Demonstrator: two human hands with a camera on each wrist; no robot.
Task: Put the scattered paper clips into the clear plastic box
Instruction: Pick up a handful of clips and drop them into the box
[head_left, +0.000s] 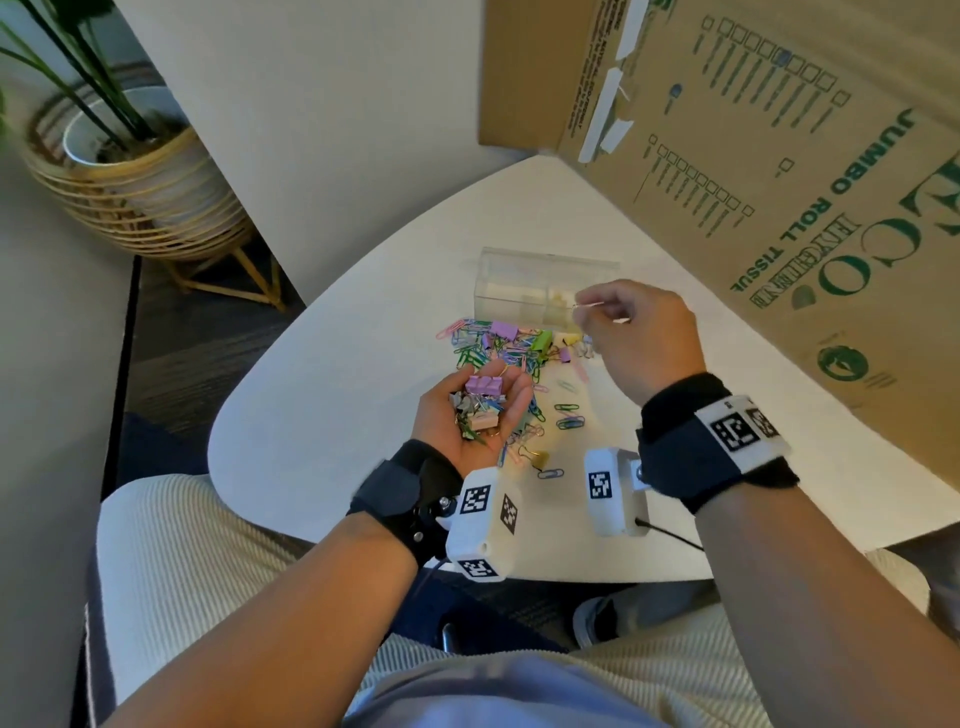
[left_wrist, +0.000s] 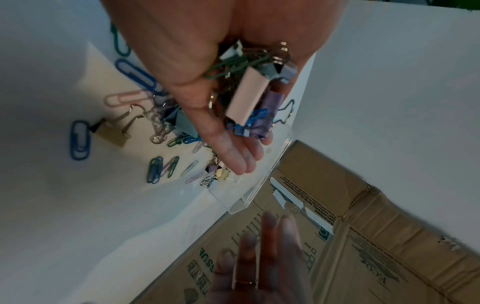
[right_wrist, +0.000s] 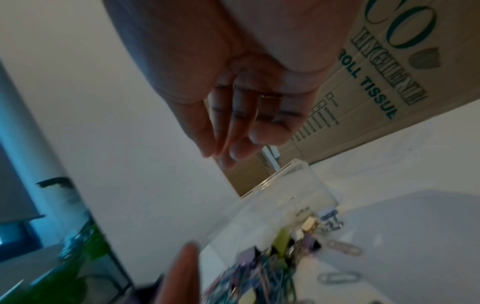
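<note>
A clear plastic box (head_left: 519, 278) stands on the white table (head_left: 337, 395), with a few pale clips showing through its right end. In front of it lies a heap of coloured paper clips and binder clips (head_left: 498, 345). Loose clips trail toward me (head_left: 569, 421). My left hand (head_left: 483, 397) is palm up above the heap, cupped, and carries a mound of mixed clips (left_wrist: 246, 92). Over the box's right end my right hand (head_left: 597, 312) pinches a thin pale paper clip (head_left: 587, 305). The right wrist view is blurred; it shows the fingers (right_wrist: 231, 144) above the box (right_wrist: 272, 205).
A big cardboard carton (head_left: 779, 182) leans along the table's far and right side, close behind the clear box. A potted plant in a wicker stand (head_left: 135, 171) sits on the floor at left. The table's rounded front edge is just above my lap.
</note>
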